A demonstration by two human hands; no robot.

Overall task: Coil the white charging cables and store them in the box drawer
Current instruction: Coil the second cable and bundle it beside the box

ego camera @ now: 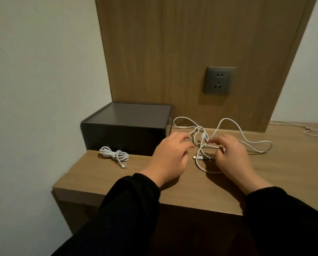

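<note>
A loose, tangled white charging cable (228, 121) sprawls over the wooden desk (102, 174) between my hands, its loops reaching back toward the wall panel. My left hand (170, 157) pinches a strand at the left side of the tangle. Fingers curled, my right hand (233, 157) pinches another strand just right of the middle. A plug end (200, 157) lies flat below the tangle. A second white cable (114, 154), coiled into a bundle, rests on the desk left of my left hand. Behind it stands the dark box (125, 124), and no drawer shows pulled out.
A grey wall socket (219, 80) sits on the wood panel above the tangle. Another thin white cable (311, 130) lies at the far right of the desk. A white wall borders the desk's left end, and the front edge runs just ahead of my sleeves.
</note>
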